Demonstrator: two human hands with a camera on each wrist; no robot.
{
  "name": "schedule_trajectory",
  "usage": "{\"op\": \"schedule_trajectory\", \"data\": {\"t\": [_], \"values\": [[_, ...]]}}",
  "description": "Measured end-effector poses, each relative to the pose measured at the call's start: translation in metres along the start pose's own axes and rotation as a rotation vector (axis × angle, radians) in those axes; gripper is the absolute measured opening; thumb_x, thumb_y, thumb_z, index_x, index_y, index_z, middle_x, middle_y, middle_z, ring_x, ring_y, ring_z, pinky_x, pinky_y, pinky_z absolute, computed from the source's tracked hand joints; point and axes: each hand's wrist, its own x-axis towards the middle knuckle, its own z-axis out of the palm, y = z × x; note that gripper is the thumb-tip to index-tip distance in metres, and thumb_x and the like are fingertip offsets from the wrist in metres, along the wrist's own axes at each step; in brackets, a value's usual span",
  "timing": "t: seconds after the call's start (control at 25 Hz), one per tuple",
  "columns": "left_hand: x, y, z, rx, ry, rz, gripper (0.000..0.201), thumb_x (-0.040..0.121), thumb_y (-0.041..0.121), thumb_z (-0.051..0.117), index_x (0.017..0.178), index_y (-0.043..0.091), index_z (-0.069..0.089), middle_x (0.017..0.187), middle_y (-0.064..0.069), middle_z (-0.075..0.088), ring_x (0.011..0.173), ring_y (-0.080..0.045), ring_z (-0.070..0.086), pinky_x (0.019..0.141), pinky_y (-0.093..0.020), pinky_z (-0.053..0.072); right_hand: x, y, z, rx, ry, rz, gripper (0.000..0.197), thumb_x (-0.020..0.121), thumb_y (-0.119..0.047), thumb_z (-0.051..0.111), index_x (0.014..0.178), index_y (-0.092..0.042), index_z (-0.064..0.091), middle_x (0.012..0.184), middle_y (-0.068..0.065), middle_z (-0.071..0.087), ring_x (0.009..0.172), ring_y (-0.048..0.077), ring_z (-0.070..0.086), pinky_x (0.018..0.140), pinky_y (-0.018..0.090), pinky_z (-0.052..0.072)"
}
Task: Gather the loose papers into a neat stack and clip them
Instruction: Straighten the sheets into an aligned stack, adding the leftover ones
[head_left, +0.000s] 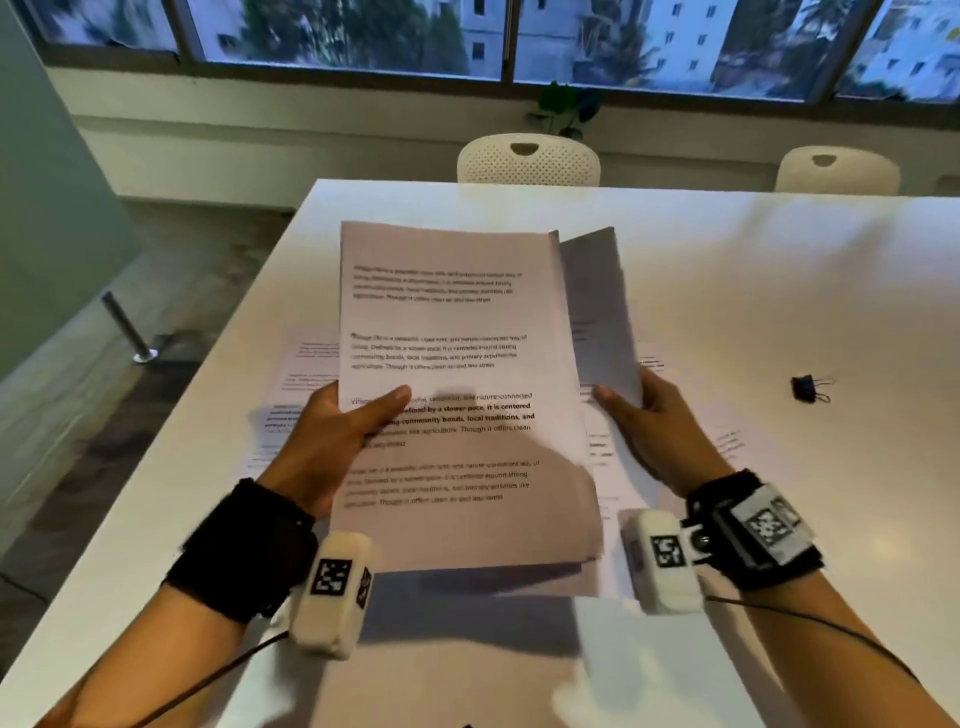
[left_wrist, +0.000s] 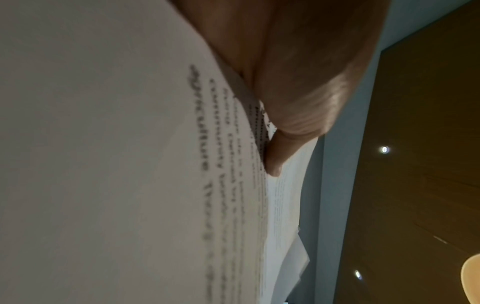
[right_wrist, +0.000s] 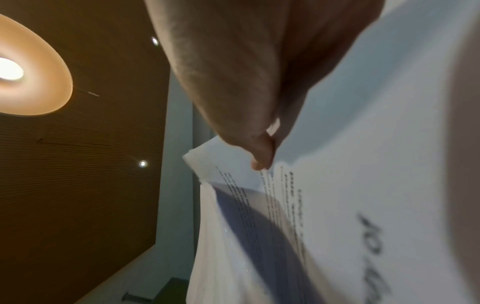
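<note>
Two chairs (head_left: 528, 158) (perhaps plastic) beyond table (head_left: 727, 270)

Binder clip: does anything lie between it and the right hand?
Nothing visible does. The binder clip sits alone on bare white table, right of the right hand, which holds a sheet.

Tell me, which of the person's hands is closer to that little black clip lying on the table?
Right. The right hand grips the held papers' right edge, on the side where the black binder clip lies. The left hand holds the opposite edge, with the papers between it and the clip.
</note>
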Motion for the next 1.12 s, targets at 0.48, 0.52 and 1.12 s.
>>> {"op": "schedule_trajectory", "data": {"t": [0.48,0.52,1.12], "values": [[0.007,-0.006,0.013,-0.014,0.04,0.092,0.063,0.083,0.0,0.075,0.135,0.015,0.043,0.114,-0.011,0.074,0.098,-0.029,0.075,0.079,-0.046,0.062,-0.003,-0.03,0.049,0.4,-0.09,0.028,0.028,0.093,-0.04,0.064,0.119,-0.028,0.065,0.123,0.003,0.074,0.114,0.021,0.071,0.101,0.048,0.054],[0.005,-0.001,0.015,-0.011,0.024,0.106,0.06,0.08,0.006,0.08,0.132,0.01,0.05,0.113,-0.013,0.075,0.1,-0.033,0.074,0.084,-0.05,0.061,-0.003,-0.034,0.049,0.359,-0.05,-0.019,0.03,0.089,-0.028,0.074,0.117,-0.028,0.064,0.118,0.002,0.075,0.108,0.018,0.073,0.096,0.047,0.057],[-0.013,0.04,0.009,0.181,-0.06,0.467,0.032,0.071,0.026,0.083,0.1,0.031,0.069,0.101,0.01,0.079,0.093,-0.012,0.076,0.075,-0.024,0.06,-0.003,-0.053,0.042,0.423,-0.012,-0.234,0.04,0.073,-0.018,0.089,0.108,-0.015,0.071,0.106,0.006,0.079,0.099,0.026,0.076,0.084,0.042,0.062]]}}
